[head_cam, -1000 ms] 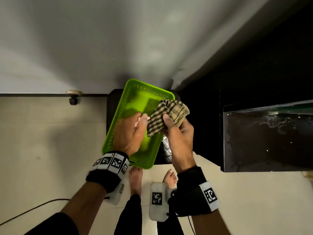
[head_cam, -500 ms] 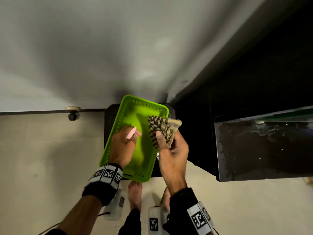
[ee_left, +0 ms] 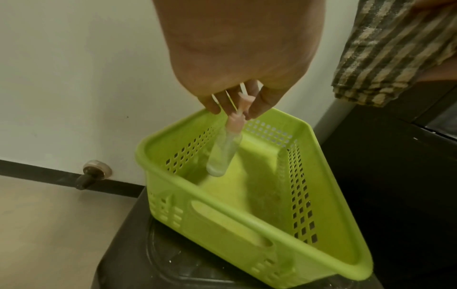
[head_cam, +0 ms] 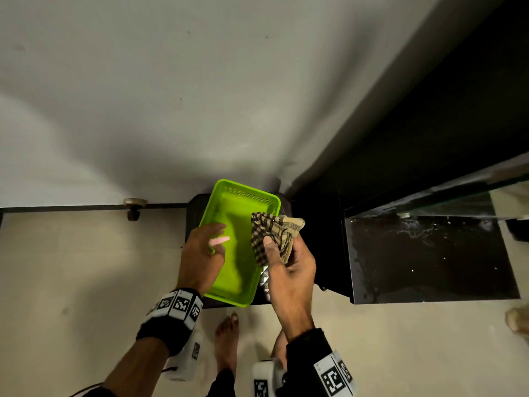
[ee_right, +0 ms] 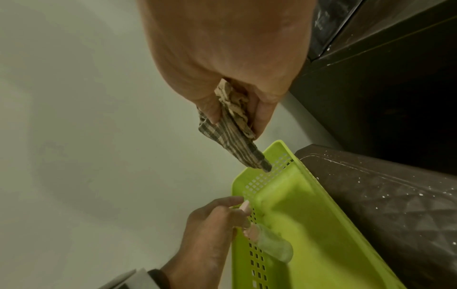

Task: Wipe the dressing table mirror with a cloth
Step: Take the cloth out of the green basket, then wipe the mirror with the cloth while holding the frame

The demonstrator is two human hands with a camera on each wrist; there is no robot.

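Checked cloth [head_cam: 273, 234], beige with dark brown lines, bunched and folded; held up over the right-hand edge of a basket, with one folded corner hanging down toward the basket's far perforated wall in the right wrist view [ee_right: 232, 136]. Right hand [head_cam: 289, 267]: thumb pressed on the front of the cloth, fingers curled behind it, gripping it firmly. Left hand [head_cam: 201, 256]: fingertips pinching the pink pump top of a small clear spray bottle [ee_left: 226, 144], which hangs neck-up and slightly tilted above the basket floor, blurred in both wrist views; only its pink top shows from the head view [head_cam: 219, 240]. Basket [head_cam: 229, 299]: lime-green plastic, rectangular, walls pierced with rows of small square holes, a slot handle in the near short wall [ee_left: 230, 224]; it sits on a dark brown stool [ee_right: 385, 195] with a diamond-patterned top flecked with pale specks. Dressing table [head_cam: 429, 253]: dark glossy top with whitish smears and specks, just right of the stool; mirror surface cannot be made out in these views. Wall [head_cam: 171, 96]: plain off-white, behind the basket, with a dark skirting strip and a round door stopper [head_cam: 134, 209] at its foot. Floor [head_cam: 71, 282]: pale beige; two bare feet [head_cam: 227, 339] stand on it below the basket.
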